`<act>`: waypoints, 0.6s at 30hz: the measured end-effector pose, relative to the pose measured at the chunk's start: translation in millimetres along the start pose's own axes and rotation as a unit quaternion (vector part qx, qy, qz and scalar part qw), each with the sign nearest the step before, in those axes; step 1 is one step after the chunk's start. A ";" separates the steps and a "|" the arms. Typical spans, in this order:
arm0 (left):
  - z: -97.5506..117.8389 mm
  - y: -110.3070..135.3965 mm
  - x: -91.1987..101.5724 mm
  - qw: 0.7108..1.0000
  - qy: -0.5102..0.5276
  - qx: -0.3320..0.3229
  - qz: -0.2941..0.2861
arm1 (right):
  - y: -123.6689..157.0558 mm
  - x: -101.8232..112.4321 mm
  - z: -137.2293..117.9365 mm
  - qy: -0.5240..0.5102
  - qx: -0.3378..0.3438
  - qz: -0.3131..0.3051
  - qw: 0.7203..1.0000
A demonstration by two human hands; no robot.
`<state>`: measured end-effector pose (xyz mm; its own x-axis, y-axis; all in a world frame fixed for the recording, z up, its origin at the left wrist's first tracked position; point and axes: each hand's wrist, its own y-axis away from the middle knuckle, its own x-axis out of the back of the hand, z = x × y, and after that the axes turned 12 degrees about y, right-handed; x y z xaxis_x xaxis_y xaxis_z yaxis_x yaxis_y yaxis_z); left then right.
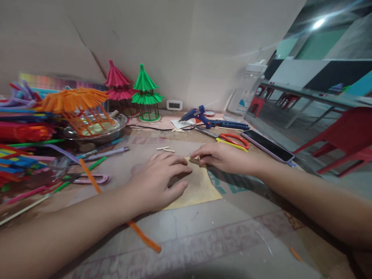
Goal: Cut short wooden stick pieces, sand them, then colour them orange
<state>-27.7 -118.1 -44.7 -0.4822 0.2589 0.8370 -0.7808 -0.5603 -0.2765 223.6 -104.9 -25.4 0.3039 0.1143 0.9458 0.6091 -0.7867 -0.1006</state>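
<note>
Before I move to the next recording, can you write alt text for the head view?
A person's left hand lies spread over yellow paper, and the right hand is curled at the paper's far edge. Beyond them stand a green pavilion model, a pink pavilion model and a blue glue gun; an orange pavilion model is on the left.

Pale-yellow flat paper sheet (197, 192), plain. Bright-green tiered fuzzy-roofed model (147, 97), brown posts. Magenta-pink tiered fuzzy-roofed model (117, 80). Orange round fuzzy-roofed model (77, 98). Blue pistol-shaped glue gun (205, 119). Metal scissors (223, 136), red-orange and yellow handles. Slim phone (269, 145), black screen, lilac edge. Counter (209, 248), faded reddish patterned band, teal marks.
</note>
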 end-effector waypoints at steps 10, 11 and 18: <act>2.1 -1.8 1.7 1.000 0.004 0.008 -0.017 | 0.3 -7.6 -4.0 0.053 0.023 0.045 0.997; 2.7 -2.1 2.0 1.000 0.005 0.008 -0.020 | -0.2 -9.2 -5.1 0.064 0.039 0.055 0.996; 4.3 -2.2 2.1 0.999 0.012 0.021 -0.023 | 3.9 -8.1 -6.1 0.115 0.057 0.056 0.990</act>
<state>-25.3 -119.7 -40.4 -0.4556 0.3033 0.8370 -0.7853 -0.5798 -0.2174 219.0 -112.6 -31.6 0.2069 -0.1205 0.9709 0.6637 -0.7118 -0.2297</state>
